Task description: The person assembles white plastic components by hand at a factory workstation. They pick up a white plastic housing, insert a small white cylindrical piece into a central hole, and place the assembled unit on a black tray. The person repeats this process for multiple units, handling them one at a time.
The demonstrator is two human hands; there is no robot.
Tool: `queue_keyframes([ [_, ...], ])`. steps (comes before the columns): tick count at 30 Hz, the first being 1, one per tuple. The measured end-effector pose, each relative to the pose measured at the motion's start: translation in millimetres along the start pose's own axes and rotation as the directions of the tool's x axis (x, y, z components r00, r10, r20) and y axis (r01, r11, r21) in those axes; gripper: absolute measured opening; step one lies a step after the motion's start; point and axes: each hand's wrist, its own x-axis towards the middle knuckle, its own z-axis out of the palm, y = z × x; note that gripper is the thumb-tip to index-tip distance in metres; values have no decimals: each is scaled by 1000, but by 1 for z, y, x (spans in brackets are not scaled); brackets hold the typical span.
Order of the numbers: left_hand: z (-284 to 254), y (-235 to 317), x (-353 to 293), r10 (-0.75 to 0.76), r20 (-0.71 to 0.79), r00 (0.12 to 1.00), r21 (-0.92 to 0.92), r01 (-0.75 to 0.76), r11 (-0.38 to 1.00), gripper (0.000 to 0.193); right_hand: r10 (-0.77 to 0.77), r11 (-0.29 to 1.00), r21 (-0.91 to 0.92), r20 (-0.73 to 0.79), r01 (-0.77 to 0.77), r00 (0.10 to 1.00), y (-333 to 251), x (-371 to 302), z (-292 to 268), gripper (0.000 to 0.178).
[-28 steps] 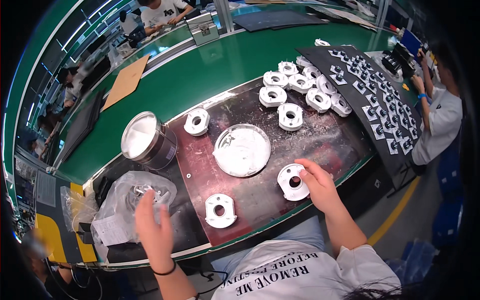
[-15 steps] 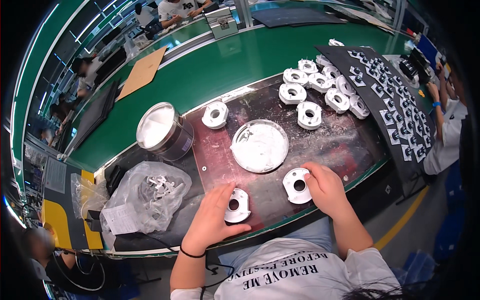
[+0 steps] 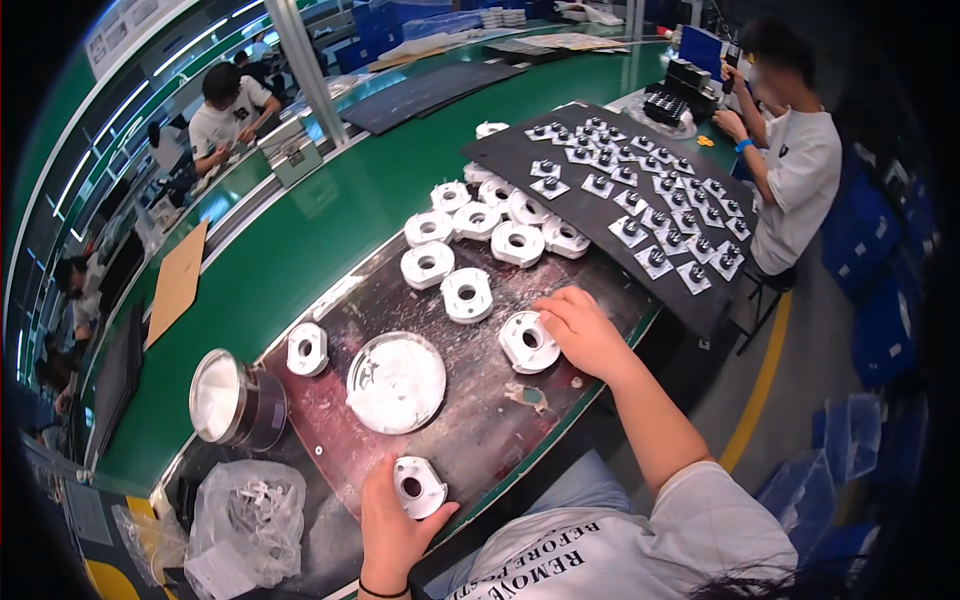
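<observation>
Green bench (image 3: pixel 300 225): supports the lot.
Dark work board (image 3: pixel 470 400): white-smeared; could soil parts set on it.
Black sheet (image 3: pixel 505 158): bears small black-and-white parts; edge overlaps the housing cluster (image 3: pixel 466 312), so a shove there could jolt it.
Clear bag (image 3: pixel 222 500): small white pieces inside; a left-arm snag could spill them.
Tin (image 3: pixel 262 410): white contents; a knock could tip it.
Round dish (image 3: pixel 440 362): white-filled, between the hands; a low sweep could smear fingers.
Right hand (image 3: pixel 582 330): fingers on right housing (image 3: pixel 513 352), near the board's front edge; firmness cannot be told; a loose hold could drop it.
Left hand (image 3: pixel 392 520): thumb and fingers spread around left housing (image 3: pixel 428 485); grip cannot be told.
</observation>
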Motion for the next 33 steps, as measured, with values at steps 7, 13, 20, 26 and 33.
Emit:
queue_keyframes([
  [7, -3, -5, -12, -236, 107, 966, -202, 253, 946, 107, -115, 940, -341, -264, 19, 958, -16, -2, -87, 29],
  [13, 5, -11, -18, -200, 71, 977, -319, 213, 924, 105, 17, 787, -576, -340, -223, 940, 22, -7, -130, 39],
  [20, 6, -16, -22, -191, 65, 979, -309, 202, 929, 105, 113, 739, -603, -329, -301, 938, 42, 3, -121, 42],
  [26, 1, -15, -20, -156, 91, 984, -252, 174, 952, 105, 120, 773, -556, -347, -307, 930, 53, 7, -114, 36],
  [33, 1, -15, -21, -148, 62, 987, -300, 160, 940, 103, 128, 826, -481, -348, -294, 929, 51, 9, -114, 32],
])
